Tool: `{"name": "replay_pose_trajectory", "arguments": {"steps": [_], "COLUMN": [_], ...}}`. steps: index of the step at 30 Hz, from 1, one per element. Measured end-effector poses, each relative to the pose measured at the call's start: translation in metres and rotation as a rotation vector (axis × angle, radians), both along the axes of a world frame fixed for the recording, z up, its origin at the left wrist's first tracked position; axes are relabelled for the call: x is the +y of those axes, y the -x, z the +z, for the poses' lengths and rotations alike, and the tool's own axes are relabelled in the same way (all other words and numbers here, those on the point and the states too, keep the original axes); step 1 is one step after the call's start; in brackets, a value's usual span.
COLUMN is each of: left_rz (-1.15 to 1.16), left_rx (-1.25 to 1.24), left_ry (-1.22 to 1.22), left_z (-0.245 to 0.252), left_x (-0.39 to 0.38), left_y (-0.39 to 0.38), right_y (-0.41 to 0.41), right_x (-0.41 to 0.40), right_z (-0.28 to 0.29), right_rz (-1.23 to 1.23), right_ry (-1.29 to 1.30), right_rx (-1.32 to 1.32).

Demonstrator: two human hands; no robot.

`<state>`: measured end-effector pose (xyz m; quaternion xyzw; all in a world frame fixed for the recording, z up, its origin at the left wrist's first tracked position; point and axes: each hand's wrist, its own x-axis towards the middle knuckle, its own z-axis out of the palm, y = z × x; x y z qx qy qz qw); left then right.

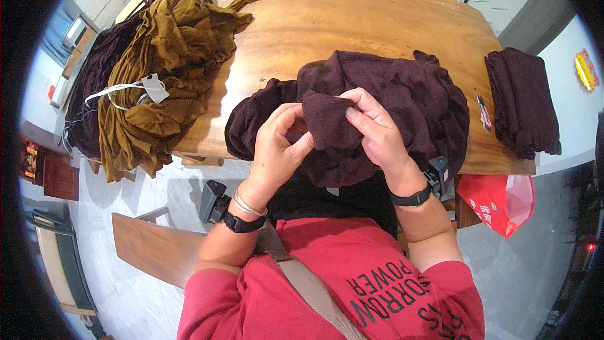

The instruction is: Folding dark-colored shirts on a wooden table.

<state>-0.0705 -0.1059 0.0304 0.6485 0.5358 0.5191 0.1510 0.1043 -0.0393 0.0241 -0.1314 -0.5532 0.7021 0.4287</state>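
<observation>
A dark maroon cloth [387,75] lies bunched on the table's front edge and hangs over it towards my lap. My left hand [282,139] pinches the left side of a raised flap of this cloth [330,120]. On the flap's other side, my right hand [375,127] grips the fabric between thumb and fingers. The flap is held up between both hands, above the rest of the cloth. Some of my left fingertips are hidden behind it.
A wooden table [358,14] spreads before me. Bundled mustard cloth [188,56] with white ties hangs off its left side, over dark cloth [101,75]. At right lie small thread snips [483,112] and a folded maroon cloth [524,104]. A red bag [495,200] hangs below; a wooden bench [155,248] stands left.
</observation>
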Motion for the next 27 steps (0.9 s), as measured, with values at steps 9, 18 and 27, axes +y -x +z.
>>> {"name": "replay_pose_trajectory", "arguments": {"steps": [9,18,27], "left_rz": [-0.064,0.127,-0.077], "left_rx": [-0.071,-0.408,-0.280], "left_ry": [0.139,-0.052,0.272], "left_z": [-0.009,0.016,0.006], "left_x": [0.000,0.000,-0.001], "left_y": [0.008,0.057,0.048], "right_y": [0.004,-0.004,-0.002], "right_x": [0.000,0.007,0.005], "right_z": [0.007,0.011,0.007], "right_rz": [-0.175,-0.355,-0.345], "right_ry": [-0.205,0.128,-0.077], "right_rx": [-0.184,-0.030,-0.137]}}
